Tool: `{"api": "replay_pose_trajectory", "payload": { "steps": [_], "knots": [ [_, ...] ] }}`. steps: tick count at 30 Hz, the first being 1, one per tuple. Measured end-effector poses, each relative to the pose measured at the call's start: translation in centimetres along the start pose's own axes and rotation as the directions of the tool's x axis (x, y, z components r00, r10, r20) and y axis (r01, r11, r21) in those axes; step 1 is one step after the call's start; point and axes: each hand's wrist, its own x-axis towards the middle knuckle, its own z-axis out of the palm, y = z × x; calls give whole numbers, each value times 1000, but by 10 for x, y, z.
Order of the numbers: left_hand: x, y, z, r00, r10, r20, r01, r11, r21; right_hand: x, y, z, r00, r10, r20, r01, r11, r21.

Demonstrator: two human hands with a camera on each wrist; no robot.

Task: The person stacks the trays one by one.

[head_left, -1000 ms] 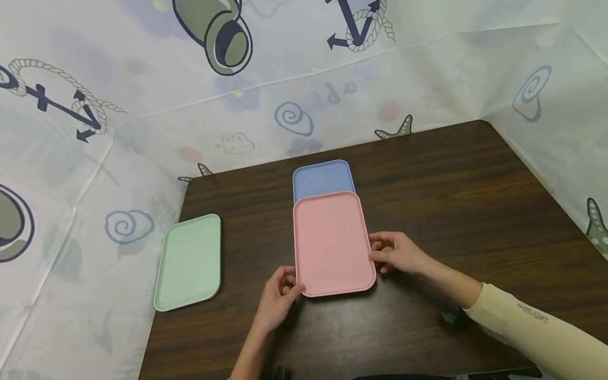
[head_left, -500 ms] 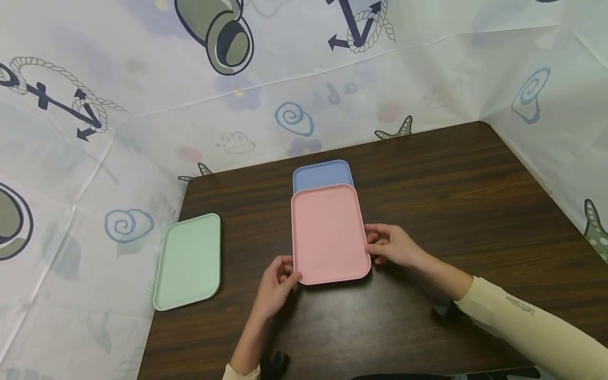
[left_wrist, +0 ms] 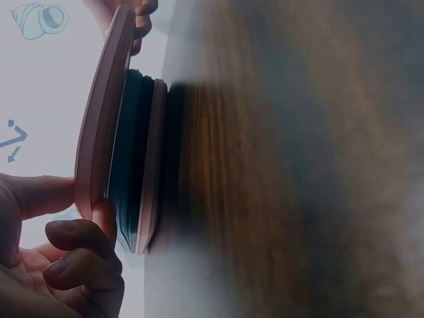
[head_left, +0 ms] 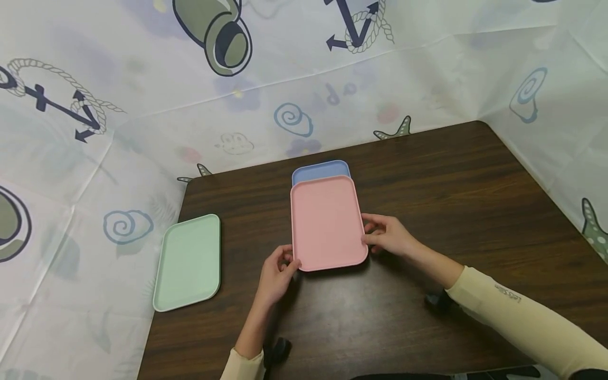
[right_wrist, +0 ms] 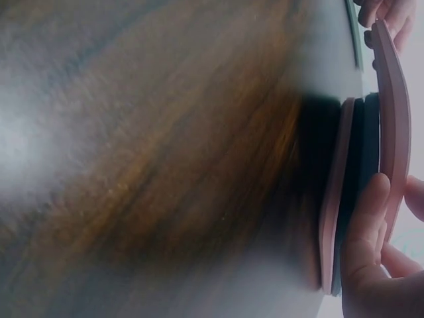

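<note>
A pink rectangular tray [head_left: 328, 224] is held level between both hands, over a blue tray [head_left: 320, 170] whose far strip shows behind it. My left hand [head_left: 275, 277] pinches its near left corner between thumb and fingers. At the right edge, my right hand [head_left: 391, 236] grips it the same way. From the side, in the left wrist view, the held tray sits just above a small stack: dark bluish trays [left_wrist: 129, 146] with another pink tray [left_wrist: 152, 159] lowest. The right wrist view shows that same lower pink tray [right_wrist: 332, 212] under the dark layers.
A light green tray [head_left: 187, 264] lies on the left of the dark wooden table [head_left: 475, 211]. Patterned white cloth [head_left: 266, 63] hangs behind and along both sides. Black wrist-worn devices [head_left: 280, 351] show under the forearms.
Both hands have moved the pink tray away from the body toward the back, so it covers more of the blue tray. The green tray has stayed put.
</note>
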Motion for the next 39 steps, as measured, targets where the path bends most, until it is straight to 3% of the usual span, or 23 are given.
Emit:
{"api": "replay_pose_trajectory", "payload": {
  "steps": [3, 10, 27, 39],
  "knots": [
    [7, -10, 3, 998, 40, -39, -38, 998, 52, 3, -2, -1, 1000, 8, -7, -8, 1000, 3],
    [15, -12, 3, 987, 131, -91, -111, 975, 193, 12, -3, -2, 1000, 10, -15, -11, 1000, -20],
    [41, -5, 4, 980, 122, -160, -71, 953, 295, 36, -12, -8, 999, -26, -45, 23, 997, -69],
    [55, -4, 7, 979, 110, -172, -52, 949, 311, 49, -15, -12, 999, 13, -53, -17, 996, -84]
  ]
}}
